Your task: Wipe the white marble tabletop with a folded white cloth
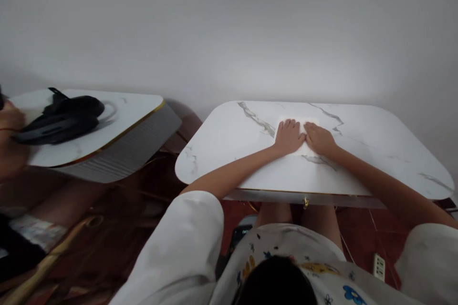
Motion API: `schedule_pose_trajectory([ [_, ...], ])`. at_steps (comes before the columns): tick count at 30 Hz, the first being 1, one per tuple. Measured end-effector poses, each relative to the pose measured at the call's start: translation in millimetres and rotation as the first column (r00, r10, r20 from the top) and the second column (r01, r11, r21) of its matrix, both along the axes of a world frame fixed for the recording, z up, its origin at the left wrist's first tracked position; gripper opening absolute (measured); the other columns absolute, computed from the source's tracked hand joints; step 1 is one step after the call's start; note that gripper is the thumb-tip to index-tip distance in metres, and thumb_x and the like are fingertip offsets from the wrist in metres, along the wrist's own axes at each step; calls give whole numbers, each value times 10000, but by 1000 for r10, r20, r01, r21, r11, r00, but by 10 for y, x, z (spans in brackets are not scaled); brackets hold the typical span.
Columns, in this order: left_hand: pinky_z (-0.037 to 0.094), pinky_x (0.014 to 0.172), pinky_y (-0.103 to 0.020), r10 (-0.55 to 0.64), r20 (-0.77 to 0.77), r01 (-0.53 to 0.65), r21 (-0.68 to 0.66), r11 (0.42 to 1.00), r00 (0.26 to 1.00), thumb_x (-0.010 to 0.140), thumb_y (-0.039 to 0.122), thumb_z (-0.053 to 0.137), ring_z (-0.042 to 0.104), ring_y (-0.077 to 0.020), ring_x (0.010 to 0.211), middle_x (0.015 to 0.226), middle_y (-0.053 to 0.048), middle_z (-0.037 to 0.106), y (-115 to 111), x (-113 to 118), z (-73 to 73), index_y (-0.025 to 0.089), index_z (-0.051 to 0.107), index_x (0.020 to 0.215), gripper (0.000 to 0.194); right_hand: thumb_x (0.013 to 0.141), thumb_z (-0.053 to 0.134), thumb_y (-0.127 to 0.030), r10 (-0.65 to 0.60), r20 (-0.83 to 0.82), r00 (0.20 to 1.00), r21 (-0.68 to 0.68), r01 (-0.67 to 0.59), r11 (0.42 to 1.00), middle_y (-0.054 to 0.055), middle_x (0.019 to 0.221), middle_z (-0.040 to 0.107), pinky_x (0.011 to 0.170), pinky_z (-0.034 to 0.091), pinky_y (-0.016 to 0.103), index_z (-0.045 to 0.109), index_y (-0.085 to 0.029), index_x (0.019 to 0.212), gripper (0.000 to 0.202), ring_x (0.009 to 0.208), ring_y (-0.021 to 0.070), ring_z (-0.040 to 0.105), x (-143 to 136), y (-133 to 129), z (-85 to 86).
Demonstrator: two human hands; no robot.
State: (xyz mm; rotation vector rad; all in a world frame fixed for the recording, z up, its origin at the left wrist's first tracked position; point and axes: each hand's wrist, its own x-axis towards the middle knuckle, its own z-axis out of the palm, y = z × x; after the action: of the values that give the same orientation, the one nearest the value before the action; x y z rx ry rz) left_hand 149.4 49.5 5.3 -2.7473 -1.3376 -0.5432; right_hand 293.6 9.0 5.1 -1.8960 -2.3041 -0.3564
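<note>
Gray wall [229, 24] backs a white marble-look desk [375, 138] w/ gold-toned knob [306, 203] at front, head-cam view. Person's L hand [289, 137] & R hand [319, 139] lie palms down, side by side nr desk's middle, atop a thin pale sheet [302, 148], prob. paper or cloth; fingers mostly extended, neither hand clenched, nothing grasped. Pressing well likely calls for level palms, even wt., strokes from ctr. to edges, & one hand anchoring while the other smooths, lest sheet skid or crease. Far L, a co-worker's hand [10, 138], blurred, is beside a black item [73, 114] on a second desk [138, 107]; contact unclear. Power strip [379, 267] lies on red floor [354, 233], lower R.
</note>
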Motion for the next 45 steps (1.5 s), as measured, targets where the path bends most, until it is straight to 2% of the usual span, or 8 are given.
schedule_pose_trajectory([
  [12, 330, 1074, -441, 122, 32, -124, 51, 991, 992, 941, 296, 416, 487, -281, 1255, 1274, -132, 612, 1397, -36, 12, 179, 598, 1122, 282, 986, 327, -164, 60, -51, 997, 11, -59, 998, 176, 1424, 516, 1033, 388, 305, 497, -72, 1333, 397, 1298, 209, 487, -85, 1535, 33],
  [16, 324, 1066, -428, 94, -11, -94, 46, 995, 995, 950, 299, 393, 527, -274, 1212, 1229, -127, 646, 1695, 177, 9, 175, 612, 1112, 299, 981, 316, -156, -10, -108, 994, 6, 11, 1000, 181, 1320, 593, 1005, 412, 325, 547, -74, 1254, 367, 1214, 231, 548, 81, 1751, 9],
  [19, 320, 1062, -433, 61, -21, -59, 58, 997, 998, 960, 301, 377, 547, -279, 1181, 1200, -131, 659, 1695, 384, -2, 169, 617, 1111, 313, 975, 305, -162, -47, -143, 989, 16, 50, 999, 189, 1290, 610, 1000, 424, 353, 547, -70, 1254, 381, 1195, 254, 561, 275, 1696, -17],
  [23, 313, 1072, -420, -26, -16, 27, 79, 997, 1000, 961, 294, 370, 516, -280, 1221, 1252, -137, 630, 1484, 584, -8, 151, 593, 1177, 342, 958, 301, -159, -92, -124, 988, 56, 100, 993, 214, 1386, 539, 1077, 369, 375, 518, -27, 1302, 428, 1307, 271, 471, 467, 1413, -58],
  [27, 279, 1111, -421, -118, -30, 119, 54, 991, 993, 967, 301, 363, 446, -279, 1308, 1378, -146, 553, 1155, 594, -7, 125, 539, 1282, 401, 958, 293, -172, -148, -100, 984, 83, 157, 984, 240, 1395, 523, 1091, 359, 400, 514, 16, 1304, 451, 1320, 295, 455, 472, 1006, -113],
  [32, 252, 1147, -433, -164, -61, 165, 15, 986, 985, 976, 316, 340, 397, -267, 1366, 1459, -129, 490, 639, 297, -8, 124, 486, 1362, 456, 960, 281, -188, -150, -77, 986, 94, 157, 983, 255, 1394, 518, 1082, 371, 422, 502, 47, 1316, 481, 1303, 320, 462, 174, 410, -114],
  [39, 241, 1172, -447, -125, -116, 120, -47, 992, 985, 978, 333, 334, 357, -263, 1406, 1503, -117, 446, -232, -292, 47, 118, 435, 1424, 506, 968, 311, -221, -70, -66, 995, 40, 72, 997, 279, 1384, 522, 1075, 391, 434, 490, 75, 1324, 497, 1297, 341, 479, -359, -437, -33],
  [45, 235, 1188, -444, -94, -131, 78, -120, 990, 987, 978, 376, 363, 315, -276, 1441, 1537, -129, 396, -932, -349, 108, 110, 419, 1436, 532, 955, 335, -216, -12, -111, 994, 86, 22, 996, 215, 1395, 545, 1069, 425, 421, 532, 8, 1322, 473, 1326, 296, 478, -294, -1085, -79],
])
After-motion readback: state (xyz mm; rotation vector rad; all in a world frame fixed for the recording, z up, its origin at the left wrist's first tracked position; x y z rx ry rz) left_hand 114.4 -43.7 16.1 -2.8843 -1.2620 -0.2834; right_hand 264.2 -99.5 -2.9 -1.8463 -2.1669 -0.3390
